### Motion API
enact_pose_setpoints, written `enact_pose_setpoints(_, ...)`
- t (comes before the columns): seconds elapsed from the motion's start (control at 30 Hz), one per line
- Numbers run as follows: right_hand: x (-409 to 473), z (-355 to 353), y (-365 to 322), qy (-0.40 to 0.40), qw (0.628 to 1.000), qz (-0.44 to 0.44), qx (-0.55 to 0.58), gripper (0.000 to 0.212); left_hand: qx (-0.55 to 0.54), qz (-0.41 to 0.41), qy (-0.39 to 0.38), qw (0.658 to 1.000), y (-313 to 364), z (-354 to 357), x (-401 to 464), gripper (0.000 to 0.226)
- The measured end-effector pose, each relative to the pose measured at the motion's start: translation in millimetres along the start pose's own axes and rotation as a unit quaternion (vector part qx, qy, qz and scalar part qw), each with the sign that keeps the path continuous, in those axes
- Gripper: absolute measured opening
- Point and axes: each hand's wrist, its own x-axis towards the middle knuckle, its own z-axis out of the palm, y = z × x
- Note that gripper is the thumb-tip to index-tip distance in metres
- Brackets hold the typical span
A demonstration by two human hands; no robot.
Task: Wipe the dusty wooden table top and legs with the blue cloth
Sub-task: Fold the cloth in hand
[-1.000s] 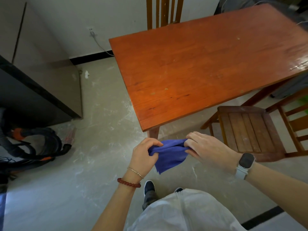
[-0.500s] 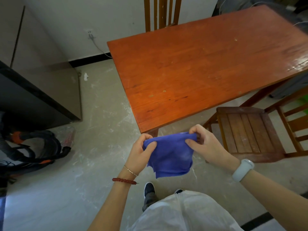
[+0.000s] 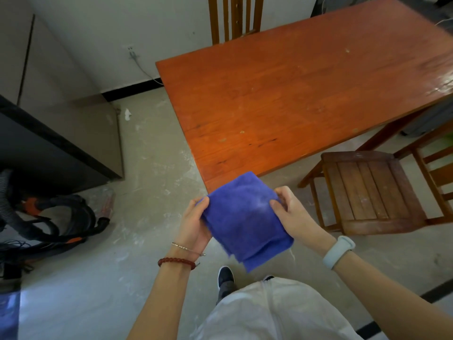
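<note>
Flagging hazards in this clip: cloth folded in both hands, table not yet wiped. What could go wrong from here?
1. The wooden chair stands close by the table's near edge and may block reaching the legs.
2. The blue cloth, pinched only at its sides by the left hand and right hand, could unfold or slip.

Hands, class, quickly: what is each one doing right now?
Left hand: closed, fingers gripping the left edge of the blue cloth.
Right hand: closed, fingers gripping the cloth's right edge.
</note>
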Motion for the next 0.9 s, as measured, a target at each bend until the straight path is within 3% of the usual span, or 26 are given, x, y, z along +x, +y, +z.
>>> enact_pose_setpoints(0.07,2,-4,-4,0.001,0.995,-0.043,-0.085,0.004,0.005,-0.057,-0.052,0.997,6,-4,-3,0.033)
enact_pose_setpoints(0.17,3,-12,-13,-0.081,0.979,-0.085,-0.168,0.012,0.109,-0.120,-0.099,0.982,17,-15,2,0.059)
enact_pose_setpoints(0.27,2,-14,-24,-0.168,0.959,-0.108,-0.200,0.015,0.300,-0.156,-0.202,0.919,27,-14,6,0.069)
enact_pose_setpoints(0.33,2,-13,-27,-0.184,0.956,-0.113,-0.197,0.014,0.388,-0.114,-0.206,0.891,29,-8,9,0.051)
enact_pose_setpoints(0.43,1,-12,-20,-0.174,0.964,-0.086,-0.181,0.013,0.431,0.044,-0.163,0.886,25,4,12,0.009)
enact_pose_setpoints(0.57,2,-17,-1,-0.193,0.956,-0.054,-0.213,0.014,0.474,0.175,-0.107,0.856,23,10,17,0.013)
enact_pose_setpoints(0.63,2,-22,7,-0.161,0.977,-0.018,-0.135,0.019,0.487,0.193,-0.085,0.847,26,10,20,0.010)
enact_pose_setpoints(0.73,5,-25,12,-0.053,0.998,0.029,0.011,0.013,0.482,0.192,-0.022,0.854,24,12,25,0.016)
enact_pose_setpoints(0.83,11,-16,11,0.057,0.996,0.042,-0.047,0.005,0.477,0.134,0.047,0.867,10,19,29,0.024)
enact_pose_setpoints(0.9,13,-7,3,0.112,0.986,0.031,-0.118,0.012,0.464,0.085,0.083,0.878,-6,23,34,0.021)
